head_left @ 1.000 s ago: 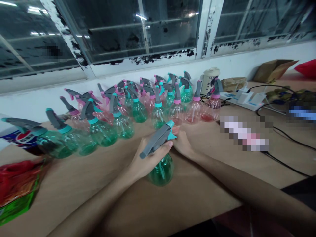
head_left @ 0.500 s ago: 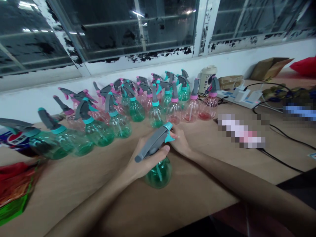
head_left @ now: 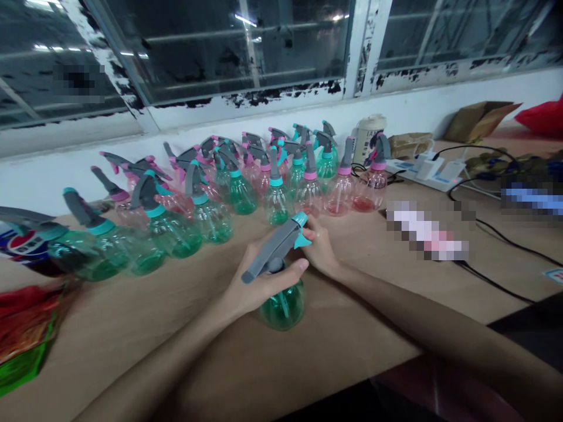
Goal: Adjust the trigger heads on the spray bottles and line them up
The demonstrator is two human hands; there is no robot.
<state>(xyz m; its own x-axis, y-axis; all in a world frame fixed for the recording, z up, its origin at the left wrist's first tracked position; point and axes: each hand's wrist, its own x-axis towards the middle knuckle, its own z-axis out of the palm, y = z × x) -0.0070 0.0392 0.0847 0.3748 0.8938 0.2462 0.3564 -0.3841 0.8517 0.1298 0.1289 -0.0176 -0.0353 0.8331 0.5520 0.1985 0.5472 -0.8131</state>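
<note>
Left hand (head_left: 253,288) clamps a spray bottle (head_left: 287,309); right hand (head_left: 321,247), grip unclear, seemingly works its trigger (head_left: 302,240); next calls for steadiness.

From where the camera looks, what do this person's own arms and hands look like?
Both the left hand and right hand are ungloved. The forearms are bare too: no sleeves, watches, cables or markings show on them. Some fingers are hidden, so rings cannot be ruled out.

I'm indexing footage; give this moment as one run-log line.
left hand: around neck of green spray bottle | right hand: beside its turquoise nozzle, contact unclear | behind: other spray bottles
</note>
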